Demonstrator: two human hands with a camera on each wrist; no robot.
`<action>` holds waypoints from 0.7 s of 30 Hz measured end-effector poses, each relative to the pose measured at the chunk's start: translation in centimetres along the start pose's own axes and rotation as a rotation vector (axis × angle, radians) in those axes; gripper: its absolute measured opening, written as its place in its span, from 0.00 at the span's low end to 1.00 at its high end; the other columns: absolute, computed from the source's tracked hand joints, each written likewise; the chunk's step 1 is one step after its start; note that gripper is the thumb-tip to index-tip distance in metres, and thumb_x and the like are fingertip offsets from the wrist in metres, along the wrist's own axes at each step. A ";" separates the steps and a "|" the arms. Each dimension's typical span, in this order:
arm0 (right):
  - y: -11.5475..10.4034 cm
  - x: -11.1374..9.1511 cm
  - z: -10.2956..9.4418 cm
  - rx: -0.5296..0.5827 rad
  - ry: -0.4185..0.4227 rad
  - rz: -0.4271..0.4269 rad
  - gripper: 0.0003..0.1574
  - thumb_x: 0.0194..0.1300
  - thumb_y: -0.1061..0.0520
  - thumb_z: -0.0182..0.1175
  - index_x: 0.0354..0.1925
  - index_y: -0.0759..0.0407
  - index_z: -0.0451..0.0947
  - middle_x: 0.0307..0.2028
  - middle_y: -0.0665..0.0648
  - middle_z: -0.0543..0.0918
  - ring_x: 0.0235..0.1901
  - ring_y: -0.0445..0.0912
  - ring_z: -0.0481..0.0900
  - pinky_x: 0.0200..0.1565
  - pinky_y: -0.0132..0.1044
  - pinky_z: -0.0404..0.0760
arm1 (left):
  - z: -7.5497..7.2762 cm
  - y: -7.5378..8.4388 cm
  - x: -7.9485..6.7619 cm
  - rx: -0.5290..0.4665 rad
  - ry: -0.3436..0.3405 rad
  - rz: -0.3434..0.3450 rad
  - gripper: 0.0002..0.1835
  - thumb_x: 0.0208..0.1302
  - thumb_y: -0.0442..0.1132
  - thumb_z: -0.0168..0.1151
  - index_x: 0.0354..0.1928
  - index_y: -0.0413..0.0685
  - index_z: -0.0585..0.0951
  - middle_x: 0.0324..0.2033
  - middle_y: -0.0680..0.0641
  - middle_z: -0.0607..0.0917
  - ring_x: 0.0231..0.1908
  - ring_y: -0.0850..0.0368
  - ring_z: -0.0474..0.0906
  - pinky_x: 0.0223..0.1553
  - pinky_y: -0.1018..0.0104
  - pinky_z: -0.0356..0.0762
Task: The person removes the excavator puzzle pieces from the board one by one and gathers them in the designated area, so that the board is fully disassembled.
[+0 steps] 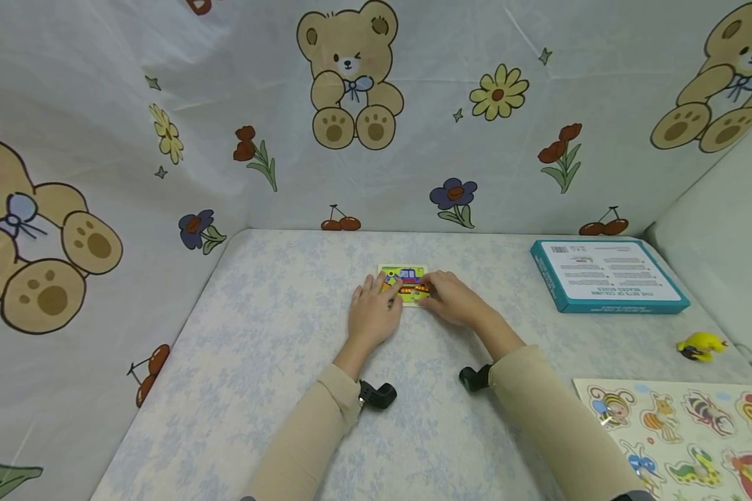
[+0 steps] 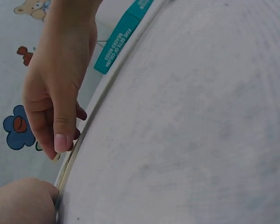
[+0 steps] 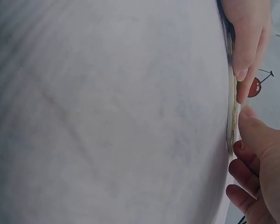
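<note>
A small picture puzzle with a purple vehicle on a yellow-green ground lies flat on the table, inside a pale tray edge. My left hand rests on its left side, fingers extended over the picture. At the right side, my right hand pinches a thin puzzle piece between thumb and fingers. In the left wrist view, a pale edge of that piece shows below the right thumb, slightly tilted above the tray. The fingers hide part of the picture.
A teal box lies at the back right. In front of it are a yellow toy and a sheet of insect pictures. A bear-printed cloth hangs behind the table.
</note>
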State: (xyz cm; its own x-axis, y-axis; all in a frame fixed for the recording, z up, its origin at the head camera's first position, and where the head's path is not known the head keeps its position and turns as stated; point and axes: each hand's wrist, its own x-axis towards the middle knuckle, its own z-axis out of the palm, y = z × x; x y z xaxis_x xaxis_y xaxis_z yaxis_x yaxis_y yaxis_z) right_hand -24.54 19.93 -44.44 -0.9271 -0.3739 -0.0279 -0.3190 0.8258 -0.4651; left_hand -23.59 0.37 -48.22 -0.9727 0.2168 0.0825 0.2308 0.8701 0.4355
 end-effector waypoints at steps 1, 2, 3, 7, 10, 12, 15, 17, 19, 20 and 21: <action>0.0 0.0 0.0 -0.005 -0.002 0.004 0.30 0.70 0.50 0.61 0.63 0.66 0.71 0.57 0.63 0.78 0.60 0.55 0.73 0.65 0.52 0.72 | 0.0 0.0 0.0 -0.001 -0.002 0.000 0.25 0.77 0.57 0.38 0.73 0.70 0.66 0.78 0.50 0.56 0.79 0.46 0.46 0.78 0.46 0.44; 0.0 0.0 -0.1 -0.010 -0.003 0.007 0.31 0.70 0.49 0.61 0.63 0.65 0.71 0.57 0.63 0.79 0.61 0.55 0.73 0.65 0.52 0.72 | 0.0 0.0 0.0 -0.003 -0.003 0.000 0.25 0.77 0.57 0.38 0.73 0.70 0.66 0.78 0.50 0.56 0.79 0.46 0.46 0.78 0.46 0.44; 0.1 0.0 -0.1 -0.015 -0.004 0.007 0.31 0.70 0.49 0.62 0.64 0.65 0.71 0.57 0.62 0.79 0.61 0.55 0.73 0.66 0.52 0.72 | 0.0 0.0 0.0 -0.005 -0.002 0.000 0.25 0.77 0.57 0.38 0.73 0.70 0.66 0.78 0.49 0.56 0.79 0.46 0.46 0.78 0.46 0.44; 0.1 -0.2 -0.4 -0.030 -0.009 -0.003 0.31 0.69 0.49 0.63 0.63 0.65 0.73 0.54 0.61 0.81 0.58 0.54 0.76 0.64 0.51 0.74 | 0.1 0.0 0.0 -0.010 0.000 -0.003 0.25 0.77 0.57 0.39 0.73 0.71 0.66 0.78 0.50 0.55 0.79 0.46 0.46 0.78 0.46 0.44; 0.1 -0.5 -1.0 -0.045 -0.023 -0.013 0.29 0.68 0.49 0.64 0.60 0.65 0.76 0.51 0.60 0.82 0.55 0.53 0.77 0.61 0.50 0.76 | 0.0 0.1 0.0 -0.016 0.001 -0.006 0.25 0.77 0.56 0.39 0.73 0.71 0.66 0.78 0.50 0.56 0.79 0.46 0.46 0.78 0.46 0.44; 0.1 -0.7 -1.6 -0.046 -0.040 -0.012 0.28 0.67 0.49 0.65 0.59 0.65 0.77 0.50 0.60 0.83 0.52 0.52 0.79 0.58 0.49 0.78 | 0.0 0.2 -0.1 -0.021 0.003 -0.007 0.25 0.77 0.56 0.39 0.73 0.71 0.66 0.78 0.49 0.56 0.78 0.46 0.46 0.78 0.46 0.43; 0.2 -1.2 -2.6 -0.033 -0.066 0.009 0.28 0.64 0.49 0.68 0.56 0.64 0.80 0.48 0.59 0.85 0.48 0.50 0.80 0.55 0.48 0.80 | 0.0 0.2 -0.1 -0.031 0.007 -0.007 0.25 0.77 0.56 0.39 0.72 0.71 0.66 0.78 0.49 0.56 0.78 0.45 0.46 0.78 0.46 0.43; 0.5 -1.5 -3.2 -0.018 -0.078 0.041 0.28 0.61 0.49 0.70 0.56 0.63 0.81 0.47 0.57 0.86 0.46 0.48 0.80 0.53 0.47 0.82 | 0.0 0.2 -0.1 -0.038 0.008 -0.006 0.25 0.77 0.56 0.39 0.72 0.70 0.66 0.78 0.49 0.56 0.78 0.45 0.46 0.78 0.46 0.43; 1.0 -1.8 -3.7 -0.008 -0.085 0.075 0.29 0.60 0.49 0.72 0.55 0.61 0.82 0.47 0.56 0.86 0.45 0.48 0.80 0.53 0.46 0.82 | 0.0 0.1 -0.1 -0.043 0.008 -0.006 0.25 0.77 0.56 0.39 0.73 0.70 0.66 0.78 0.49 0.56 0.79 0.45 0.46 0.78 0.47 0.42; 1.3 -1.9 -3.9 -0.004 -0.088 0.088 0.29 0.59 0.49 0.72 0.56 0.61 0.82 0.47 0.56 0.86 0.45 0.47 0.79 0.52 0.45 0.82 | 0.0 0.1 -0.1 -0.043 0.006 -0.007 0.25 0.77 0.56 0.38 0.73 0.70 0.66 0.78 0.49 0.56 0.79 0.45 0.45 0.79 0.47 0.42; 1.5 -2.1 -4.2 0.001 -0.091 0.097 0.30 0.59 0.49 0.72 0.56 0.61 0.82 0.47 0.56 0.86 0.45 0.48 0.78 0.52 0.45 0.81 | 0.0 0.1 -0.1 -0.043 0.005 -0.008 0.25 0.77 0.56 0.38 0.73 0.70 0.66 0.78 0.50 0.56 0.79 0.45 0.45 0.79 0.47 0.42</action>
State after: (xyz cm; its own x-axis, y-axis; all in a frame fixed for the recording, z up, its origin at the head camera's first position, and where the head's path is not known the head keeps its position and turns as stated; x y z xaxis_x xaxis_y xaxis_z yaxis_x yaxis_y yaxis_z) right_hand -23.89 23.75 -41.38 -0.9319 -0.3288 -0.1531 -0.2282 0.8596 -0.4572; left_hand -23.47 0.40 -48.22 -0.9747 0.2075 0.0834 0.2219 0.8518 0.4746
